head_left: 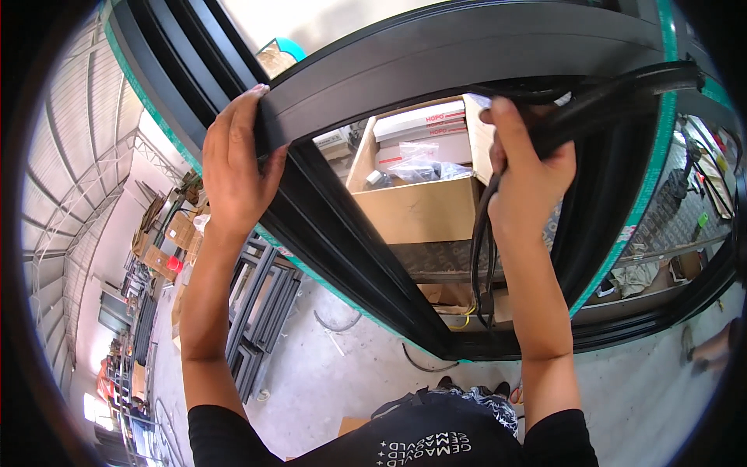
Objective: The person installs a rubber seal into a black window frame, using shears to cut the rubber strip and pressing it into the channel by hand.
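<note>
A large dark grey window frame (467, 50) with a crossbar stands upright before me, its outer edges lined with green tape. My left hand (237, 159) grips it where the crossbar meets the left upright, fingers above and thumb below. Under the crossbar, toward the right, my right hand (529, 167) is closed around a bundle of black rubber seal strip (603, 105). Some of the strip runs right across the frame; other lengths dangle below the hand. The right fingertips are partly hidden behind the strip.
Through the opening shows a cardboard box (424, 210) holding white packages and plastic bags, on a shelf. Dark frames (264, 311) lean together at left. Strip offcuts (338, 321) lie on the concrete floor. At the right edge, another person's leg (712, 350) is visible.
</note>
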Demonstrator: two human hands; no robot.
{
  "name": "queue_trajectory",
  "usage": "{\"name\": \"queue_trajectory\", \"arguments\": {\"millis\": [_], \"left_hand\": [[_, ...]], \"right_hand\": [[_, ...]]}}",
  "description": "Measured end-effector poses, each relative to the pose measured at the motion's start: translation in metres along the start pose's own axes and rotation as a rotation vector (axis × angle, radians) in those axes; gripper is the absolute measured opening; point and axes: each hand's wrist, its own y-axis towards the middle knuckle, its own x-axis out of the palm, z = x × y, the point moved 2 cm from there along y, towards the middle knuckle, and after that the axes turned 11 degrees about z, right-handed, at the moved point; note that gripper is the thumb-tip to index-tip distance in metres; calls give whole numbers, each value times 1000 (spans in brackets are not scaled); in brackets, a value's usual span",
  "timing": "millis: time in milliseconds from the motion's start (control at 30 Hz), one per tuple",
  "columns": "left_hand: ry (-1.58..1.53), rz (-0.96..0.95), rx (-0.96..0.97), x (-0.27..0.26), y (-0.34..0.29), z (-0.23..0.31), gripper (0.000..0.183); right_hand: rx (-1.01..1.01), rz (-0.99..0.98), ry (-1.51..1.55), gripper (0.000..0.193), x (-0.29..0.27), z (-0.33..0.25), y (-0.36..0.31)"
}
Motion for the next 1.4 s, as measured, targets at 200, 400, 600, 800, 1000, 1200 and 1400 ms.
{"name": "queue_trajectory", "arguments": {"millis": [200,400,600,800,1000,1200,1400], "left_hand": [[-112,30,-78,2,37,42,66],[-207,207,34,39,94,98,72],[-130,265,127,37,109,122,76],[-151,253,118,42,107,124,73],[-117,243,126,45,106,123,70],[-78,241,57,46,104,119,67],[-107,233,3,45,104,120,69]], "right_hand": [[63,5,61,15,-22,-26,12],[-90,-28,-69,15,-16,-18,22],[-39,-33,17,14,-16,-11,33],[-47,-16,133,14,-8,-4,33],[-126,-7,134,13,-3,-3,37],[-258,-9,-102,16,-5,-4,38],[-206,-19,-21,14,-6,-3,37]]}}
